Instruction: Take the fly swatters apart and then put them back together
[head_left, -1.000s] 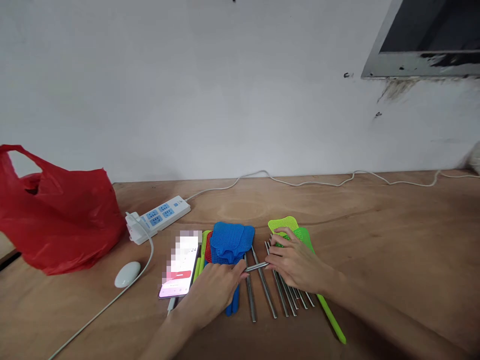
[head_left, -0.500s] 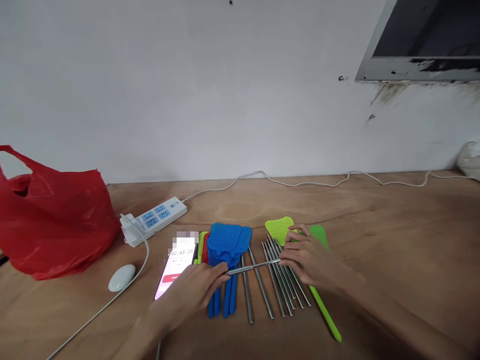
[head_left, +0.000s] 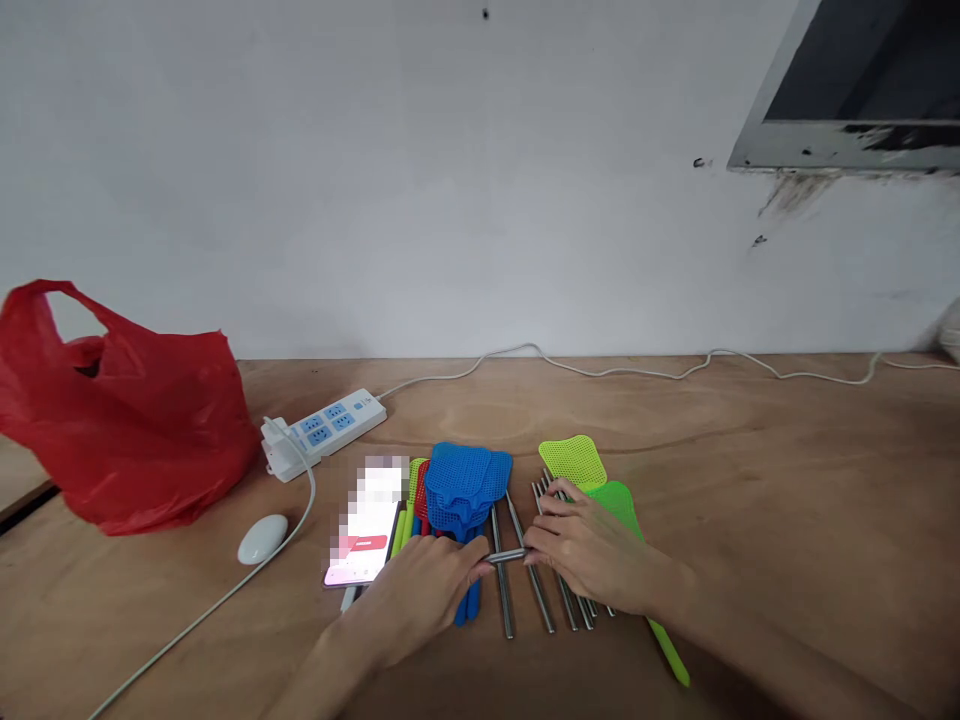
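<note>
A thin silver telescopic rod (head_left: 507, 556) lies level between my hands. My left hand (head_left: 424, 585) is closed on its left end, and my right hand (head_left: 589, 550) pinches the other end; only a short stretch shows between them. Underneath and beside it, several more metal rods (head_left: 505, 605) rest on the table, some covered by my right hand. Blue fly swatter heads (head_left: 461, 475) are stacked beyond my left hand, over a red one (head_left: 421, 490). Past my right hand lie a yellow-green swatter head (head_left: 574, 459) and a green one (head_left: 618, 502). A lime handle (head_left: 670, 652) sticks out below my right wrist.
A lit phone (head_left: 367, 515), partly pixelated, lies left of the swatters. Farther left are a white mouse-like object (head_left: 262, 540), a white power strip (head_left: 330, 430) and a red plastic bag (head_left: 142, 430). A white cable (head_left: 592, 373) runs along the wall (head_left: 480, 200).
My hands have come closer together, and the visible length of rod between them has become much shorter. The whole view has shifted slightly.
</note>
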